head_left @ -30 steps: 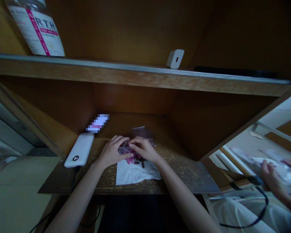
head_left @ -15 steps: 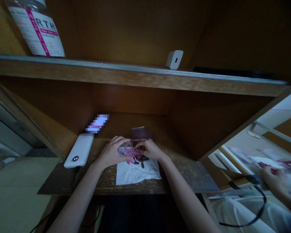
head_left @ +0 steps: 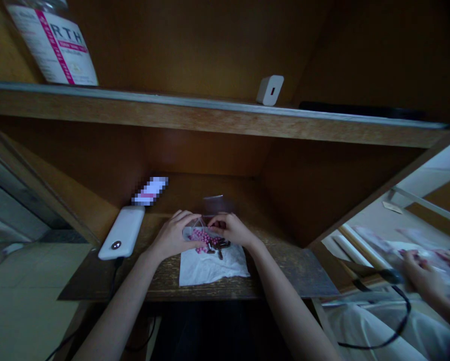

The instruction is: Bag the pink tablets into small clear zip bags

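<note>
A white tissue [head_left: 210, 273] lies near the front of the wooden board. Small round pink pieces [head_left: 200, 239], pills or beads, and several dark brown capsules [head_left: 220, 254] are heaped on its far half. My left hand [head_left: 174, 235] is curved around the heap's left side, thumb below and fingers above, holding the edge of a small clear plastic bag [head_left: 198, 221]. Just right of the bag's mouth, my right hand [head_left: 230, 229] has its thumb and fingertips pinched together above the heap; whatever is between them is too small to make out.
Behind the hands lies another clear plastic bag [head_left: 213, 204]. A white power bank [head_left: 123, 233] with a black cable and a blurred-out phone [head_left: 150, 191] are at left. The shelf above [head_left: 210, 113] carries a charger [head_left: 270, 90] and a bottle [head_left: 65, 50]. Another person's hands [head_left: 424, 276] work at right.
My right hand has risen slightly from the heap toward the bag's mouth. My left hand stays in place. The other person's hands at right have shifted.
</note>
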The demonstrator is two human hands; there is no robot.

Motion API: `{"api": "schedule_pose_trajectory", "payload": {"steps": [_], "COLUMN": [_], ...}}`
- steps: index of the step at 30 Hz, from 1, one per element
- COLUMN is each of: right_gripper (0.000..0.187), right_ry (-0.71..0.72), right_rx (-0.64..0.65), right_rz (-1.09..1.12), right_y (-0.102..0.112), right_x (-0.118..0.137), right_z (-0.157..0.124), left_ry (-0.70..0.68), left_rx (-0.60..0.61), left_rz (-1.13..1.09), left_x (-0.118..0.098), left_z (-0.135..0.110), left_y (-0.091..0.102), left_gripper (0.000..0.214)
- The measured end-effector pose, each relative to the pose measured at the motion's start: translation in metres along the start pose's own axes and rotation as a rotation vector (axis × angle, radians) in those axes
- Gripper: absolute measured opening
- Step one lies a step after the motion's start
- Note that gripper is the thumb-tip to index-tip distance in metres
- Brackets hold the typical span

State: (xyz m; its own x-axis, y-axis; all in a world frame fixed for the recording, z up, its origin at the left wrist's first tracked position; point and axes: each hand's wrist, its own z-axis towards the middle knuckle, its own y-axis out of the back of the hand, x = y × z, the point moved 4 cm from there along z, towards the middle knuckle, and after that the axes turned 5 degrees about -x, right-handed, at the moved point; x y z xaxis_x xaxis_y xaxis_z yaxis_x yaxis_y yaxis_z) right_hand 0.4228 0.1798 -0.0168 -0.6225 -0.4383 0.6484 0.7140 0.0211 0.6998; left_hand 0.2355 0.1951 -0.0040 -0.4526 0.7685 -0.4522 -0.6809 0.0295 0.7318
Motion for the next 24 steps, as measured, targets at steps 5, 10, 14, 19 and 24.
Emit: {"api": "schedule_pose_trajectory", "payload": {"steps": [5, 10, 14, 19, 24], "right_gripper": [0.015, 0.018, 0.018, 0.017, 0.015], "right_ry": [-0.018, 0.022, 0.069, 0.065, 0.069], "right_rx": [-0.159, -0.175, -0.171, -0.184, -0.156], "right_rz": [0.176, 0.248, 0.22, 0.211, 0.24], "right_y": [0.006, -0.003, -0.006, -0.007, -0.011], "right_x": [0.007, 0.017, 0.02, 0.021, 0.024], "right_z": [0.001, 0.001, 0.002, 0.002, 0.002], "left_ry": [0.004, -0.002, 0.002, 0.012, 0.021], "left_rx": [0.005, 0.006, 0.003, 0.007, 0.019], "left_rz": [0.024, 0.031, 0.015, 0.005, 0.014], "left_x": [0.002, 0.003, 0.003, 0.004, 0.003], "left_z": [-0.001, -0.001, 0.0, 0.0, 0.0], "left_y": [-0.001, -0.003, -0.003, -0.003, -0.003], "left_gripper": [0.06, 0.06, 0.061, 0.06, 0.058]}}
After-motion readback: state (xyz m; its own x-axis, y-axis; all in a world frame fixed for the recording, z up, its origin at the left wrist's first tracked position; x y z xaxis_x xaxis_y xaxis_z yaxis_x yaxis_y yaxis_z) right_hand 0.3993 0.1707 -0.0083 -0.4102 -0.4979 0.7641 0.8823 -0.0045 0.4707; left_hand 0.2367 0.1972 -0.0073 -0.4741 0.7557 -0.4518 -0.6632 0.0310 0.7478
